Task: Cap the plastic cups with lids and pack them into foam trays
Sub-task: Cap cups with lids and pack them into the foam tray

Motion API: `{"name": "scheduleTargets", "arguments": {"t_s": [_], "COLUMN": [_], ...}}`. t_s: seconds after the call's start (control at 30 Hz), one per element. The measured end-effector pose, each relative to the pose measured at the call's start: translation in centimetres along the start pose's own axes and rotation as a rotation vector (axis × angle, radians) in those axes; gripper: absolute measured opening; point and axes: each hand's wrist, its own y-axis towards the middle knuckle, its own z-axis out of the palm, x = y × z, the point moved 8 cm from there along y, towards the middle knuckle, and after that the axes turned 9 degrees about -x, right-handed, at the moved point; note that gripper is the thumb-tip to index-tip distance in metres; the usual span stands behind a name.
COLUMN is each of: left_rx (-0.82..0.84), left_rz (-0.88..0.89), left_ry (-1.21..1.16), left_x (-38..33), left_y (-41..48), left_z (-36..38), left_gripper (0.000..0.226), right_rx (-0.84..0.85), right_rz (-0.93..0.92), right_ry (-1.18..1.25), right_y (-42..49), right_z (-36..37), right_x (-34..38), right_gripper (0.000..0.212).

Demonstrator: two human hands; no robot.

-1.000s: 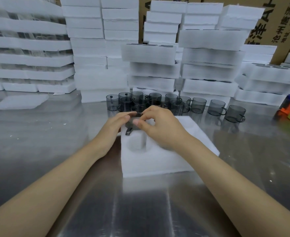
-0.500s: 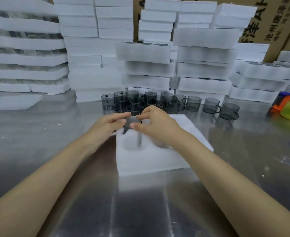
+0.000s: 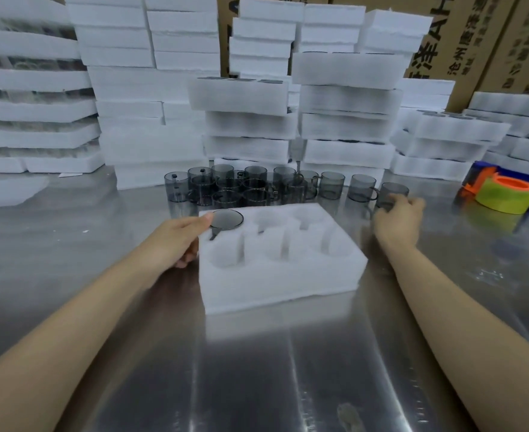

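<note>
steel table [image 3: 69,275], stacked foam trays [image 3: 247,120]

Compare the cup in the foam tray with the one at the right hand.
The packed cup sits sunk in the foam tray's far-left pocket, only its top showing; the rightmost cup stands on the table, wall exposed. The left hand rests beside the packed cup; the right hand curls on the rightmost cup. Both are smoky grey.
</note>
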Motion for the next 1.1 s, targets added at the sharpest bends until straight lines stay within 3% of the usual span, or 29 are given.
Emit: {"name": "scheduleTargets", "arguments": {"t_s": [0.13, 0.27, 0.5, 0.67, 0.8, 0.9, 1.03, 1.1], "left_rx": [-0.045, -0.049, -0.029, -0.04, -0.039, -0.037, -0.031, -0.031], "left_rz": [0.062, 0.122, 0.181, 0.201, 0.21, 0.211, 0.207, 0.211], "left_ry": [-0.013, -0.001, -0.017, -0.002, 0.024, 0.033, 0.031, 0.032], "left_x": [0.0, -0.4, -0.8, -1.2, -1.6, -1.6, -1.6, -1.6], "left_y": [0.2, 0.2, 0.1, -0.2, -0.4, -0.5, -0.6, -0.7], "left_z": [0.4, 0.6, 0.8, 0.7, 0.5, 0.5, 0.6, 0.6], "left_gripper": [0.056, 0.057, 0.058, 0.056, 0.055, 0.053, 0.052, 0.052], "right_rx": [-0.052, 0.039, 0.002, -0.029, -0.085, 0.038, 0.268, 0.452], "right_rz": [0.066, 0.04, 0.038, 0.03, -0.202, -0.304, -0.376, -0.41], "right_ry": [-0.005, -0.115, -0.104, 0.085, 0.32, 0.562, 0.739, 0.665], "right_y": [1.7, 2.6, 3.8, 3.6, 2.1, -1.3, -8.8, -11.5], "right_z": [0.4, 1.8, 2.6, 1.6, -1.2, -2.1, -1.3, 0.6], "right_x": [-0.8, -1.3, -2.0, -1.6, 4.7, 11.1, 16.0, 16.8], "right_gripper": [0.052, 0.06, 0.038, 0.029, 0.023, 0.013, 0.038, 0.075]}}
